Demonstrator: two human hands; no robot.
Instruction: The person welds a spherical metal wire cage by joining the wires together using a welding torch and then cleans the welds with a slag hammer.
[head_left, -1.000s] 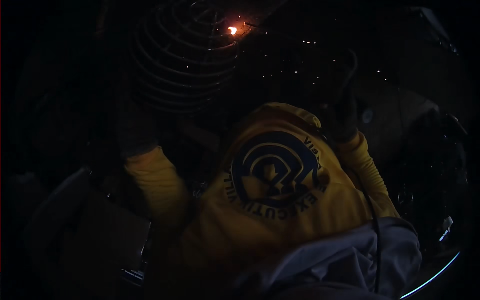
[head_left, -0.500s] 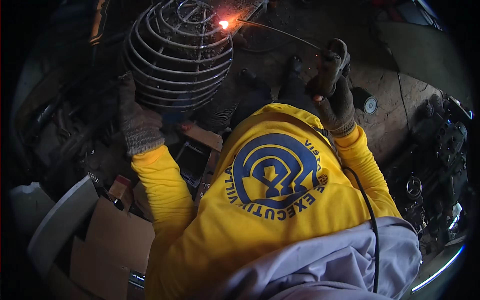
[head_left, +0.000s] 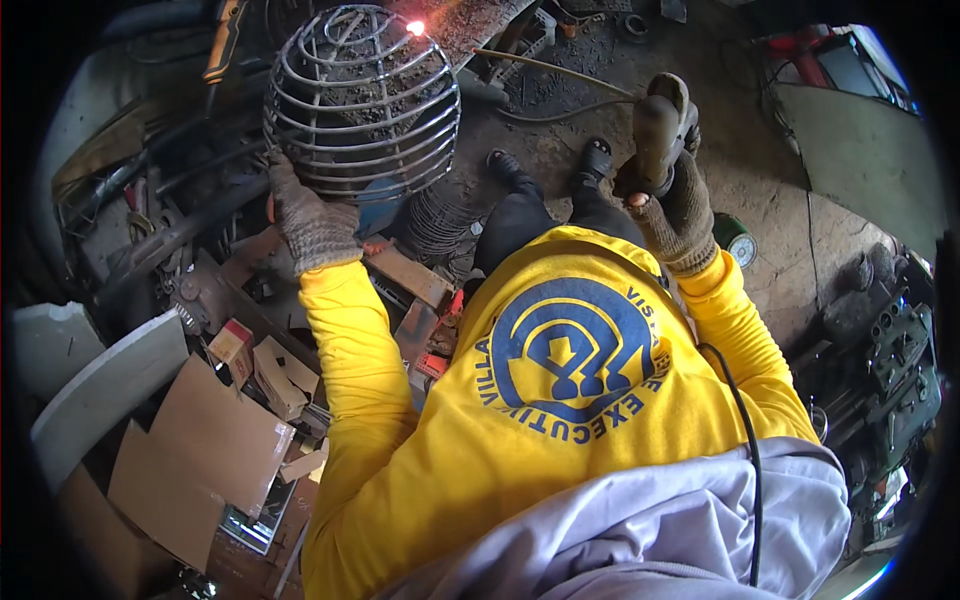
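Observation:
A round cage of bent metal rods (head_left: 362,128) sits ahead of me, with a red-glowing spot (head_left: 415,28) on its far right rim. My left hand (head_left: 312,218), in a brown knit glove, grips the cage at its near left edge; the fingertips are partly hidden. In my gloved right hand (head_left: 672,195) is a welding electrode holder (head_left: 657,135), fingers wrapped round it. A thin welding rod (head_left: 555,71) sticks out leftward from its jaws. The rod's tip is apart from the glowing spot.
The cage rests by a dirt-covered metal work surface (head_left: 460,30). A yellow-and-black handled tool (head_left: 226,40) lies far left. Cardboard (head_left: 195,450) and scrap metal crowd the left. A coil of wire (head_left: 437,222) lies near my feet, a round can (head_left: 735,242) by my right wrist.
The glow has shrunk and the scene looks brighter. The rod's tip is farther from the glowing spot. My left hand has shifted right, against the cage. The right hand still holds the electrode holder.

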